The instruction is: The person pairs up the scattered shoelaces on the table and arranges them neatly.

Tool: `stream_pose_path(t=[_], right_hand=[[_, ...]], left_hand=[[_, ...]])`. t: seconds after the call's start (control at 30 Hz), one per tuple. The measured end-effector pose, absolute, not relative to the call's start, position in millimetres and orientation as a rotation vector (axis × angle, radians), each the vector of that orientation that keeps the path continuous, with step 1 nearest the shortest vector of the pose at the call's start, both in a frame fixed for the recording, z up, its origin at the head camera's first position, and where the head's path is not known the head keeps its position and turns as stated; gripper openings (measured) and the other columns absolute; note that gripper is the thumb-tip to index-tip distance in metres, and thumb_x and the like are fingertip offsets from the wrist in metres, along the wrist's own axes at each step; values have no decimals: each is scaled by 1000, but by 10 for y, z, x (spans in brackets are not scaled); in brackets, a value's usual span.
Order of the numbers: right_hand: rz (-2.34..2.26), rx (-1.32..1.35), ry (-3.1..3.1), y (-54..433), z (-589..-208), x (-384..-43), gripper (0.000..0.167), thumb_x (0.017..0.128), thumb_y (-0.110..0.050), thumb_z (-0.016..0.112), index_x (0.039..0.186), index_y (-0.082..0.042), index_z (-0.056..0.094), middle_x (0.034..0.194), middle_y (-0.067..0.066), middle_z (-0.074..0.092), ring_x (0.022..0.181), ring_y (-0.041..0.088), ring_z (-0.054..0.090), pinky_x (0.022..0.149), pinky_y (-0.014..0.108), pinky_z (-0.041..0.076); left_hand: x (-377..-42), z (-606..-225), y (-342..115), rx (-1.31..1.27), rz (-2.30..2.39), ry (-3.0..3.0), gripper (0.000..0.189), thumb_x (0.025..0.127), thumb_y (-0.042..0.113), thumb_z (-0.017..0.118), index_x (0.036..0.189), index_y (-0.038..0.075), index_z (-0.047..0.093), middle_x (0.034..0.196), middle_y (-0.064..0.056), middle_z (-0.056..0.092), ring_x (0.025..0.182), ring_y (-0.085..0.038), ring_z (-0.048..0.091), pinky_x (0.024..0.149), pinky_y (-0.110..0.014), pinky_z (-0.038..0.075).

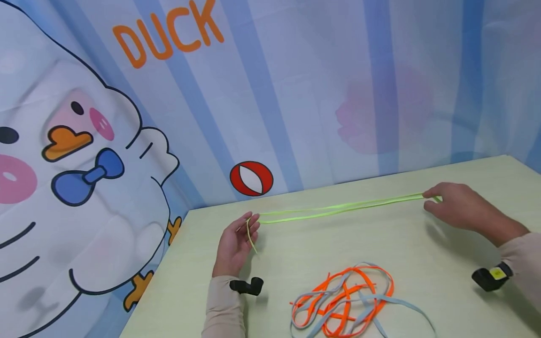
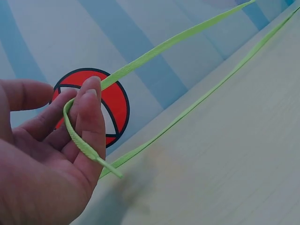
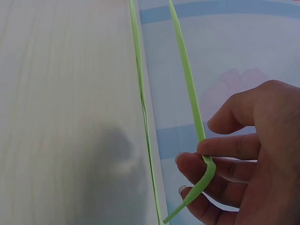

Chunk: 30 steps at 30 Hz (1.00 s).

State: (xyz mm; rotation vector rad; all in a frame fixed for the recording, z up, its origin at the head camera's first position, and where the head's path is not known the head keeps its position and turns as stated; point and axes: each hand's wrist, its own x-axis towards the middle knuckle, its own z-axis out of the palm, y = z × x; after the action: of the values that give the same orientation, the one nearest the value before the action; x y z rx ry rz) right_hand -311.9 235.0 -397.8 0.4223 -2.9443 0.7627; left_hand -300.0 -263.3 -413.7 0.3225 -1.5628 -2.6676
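A flat neon-green shoelace stretches between both hands above the table, in two nearly parallel strands. At its left end my left hand holds it between the fingers. In the left wrist view the shoelace passes between the fingers, and its tipped end hangs over the palm side. Far to the right, my right hand holds the other end. The right wrist view shows the shoelace caught between fingers, its tip bent downward, with the thumb apart from it.
A loose tangle of an orange shoelace and a grey shoelace lies at the front middle of the pale table. Behind the table hangs a printed curtain with a duck. Black wrist cameras sit on both sleeves.
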Motion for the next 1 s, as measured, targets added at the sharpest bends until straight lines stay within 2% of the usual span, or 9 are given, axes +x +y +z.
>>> stream_pose_path(t=[0.13, 0.33, 0.43, 0.6, 1.0], right_hand=[[754, 429, -2939, 2365, -3993, -3120, 44, 97, -18, 55, 127, 15, 58, 129, 39, 52, 119, 57, 46, 92, 67, 41], [732, 450, -2926, 2376, -4003, -3122, 45, 97, -17, 54, 127, 16, 57, 129, 39, 52, 121, 57, 45, 95, 68, 39], [731, 459, -2921, 2384, -4000, -3123, 45, 97, -16, 55, 128, 16, 56, 130, 40, 52, 121, 58, 45, 95, 67, 39], [749, 469, -2923, 2369, -4001, -3156, 45, 98, -17, 55, 130, 15, 55, 132, 40, 50, 123, 58, 43, 96, 67, 38], [765, 432, -2976, 2313, -4058, -3264, 46, 95, -18, 54, 128, 15, 56, 130, 39, 52, 120, 56, 46, 95, 67, 39]], left_hand=[[-3004, -4135, -2635, 336, -2671, -1550, 39, 102, 19, 54, 138, 5, 55, 126, -10, 67, 91, -14, 70, 78, -23, 53], [-3001, -4147, -2646, 338, -2671, -1527, 40, 103, 21, 54, 139, 4, 53, 124, -10, 68, 91, -15, 70, 77, -23, 54], [-3007, -4144, -2652, 330, -2677, -1532, 40, 103, 21, 53, 139, 5, 53, 128, -12, 65, 93, -15, 70, 78, -24, 53], [-3020, -4129, -2671, 306, -2670, -1560, 40, 104, 22, 50, 139, 5, 52, 141, -16, 56, 105, -18, 68, 86, -26, 53], [-3056, -4152, -2669, 312, -2668, -1606, 43, 103, 20, 46, 142, 2, 46, 146, -20, 48, 123, -28, 59, 103, -36, 46]])
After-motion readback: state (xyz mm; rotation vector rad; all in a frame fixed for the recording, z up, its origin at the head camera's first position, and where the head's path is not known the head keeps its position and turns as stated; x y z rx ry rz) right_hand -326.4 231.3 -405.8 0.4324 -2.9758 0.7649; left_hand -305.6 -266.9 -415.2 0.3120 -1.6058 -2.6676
